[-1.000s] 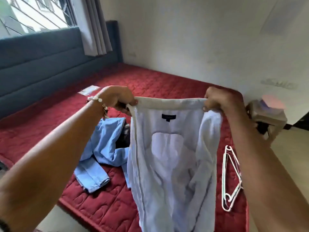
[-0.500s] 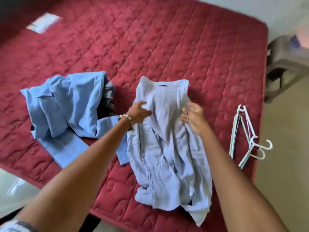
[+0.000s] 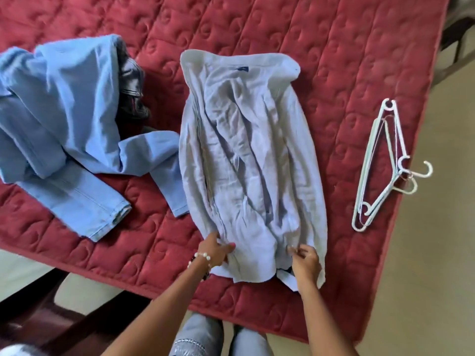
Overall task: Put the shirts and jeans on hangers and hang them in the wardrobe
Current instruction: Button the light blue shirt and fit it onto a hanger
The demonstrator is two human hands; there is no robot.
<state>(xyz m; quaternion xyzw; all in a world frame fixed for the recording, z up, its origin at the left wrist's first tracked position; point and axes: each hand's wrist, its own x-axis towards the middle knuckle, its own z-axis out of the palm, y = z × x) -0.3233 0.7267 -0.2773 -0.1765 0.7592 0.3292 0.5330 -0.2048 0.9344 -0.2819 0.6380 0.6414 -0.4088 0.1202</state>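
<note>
1. Now the red quilted mattress point(image 3: 321, 73) carries everything, and the pale lilac-white crumpled cotton shirt point(image 3: 246, 155) lies flat on it, collar toward the far side and hem at the near edge. A second ago the shirt hung in the air, held up by its collar; half a second ago it was already down, with both hands up near its chest.
2. To the shirt's left sits the heap of light blue garments point(image 3: 64, 119), one leg or sleeve end running just under the shirt's left side; it looks unmoved across the frames. A dark folded item shows at the heap's right edge; I cannot tell what it is.
3. Toward the mattress's right edge, well apart from the shirt, lies the bundle of white plastic hangers point(image 3: 377, 170), hooks reaching past the edge and untouched.
4. Both hands have slid from the chest area to the hem. The left hand point(image 3: 216, 250), with a beaded bracelet at its wrist, pinches the hem's left part, fingers closed on the cloth. The right hand point(image 3: 305, 263) sits at the hem's right part, fingers curled onto the fabric, apparently gripping.
5. Judged from this, the shirt is being spread out before a hanger goes in; nothing is hung yet, and a hanger must be fetched next.
</note>
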